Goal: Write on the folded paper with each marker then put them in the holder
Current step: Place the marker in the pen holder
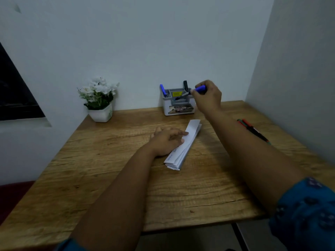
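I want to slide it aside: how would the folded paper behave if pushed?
The folded paper looks light, so it would probably slide easily on the wooden table. Its layers fan apart at the near end, so they may splay. The left hand pressing it suggests it shifts readily.

Writing on the folded paper (183, 144) is too small to read.

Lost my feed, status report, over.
Right hand holds blue marker at grey desk holder. Left hand pins folded white paper. Red and green markers wait on table. Nothing blocking.
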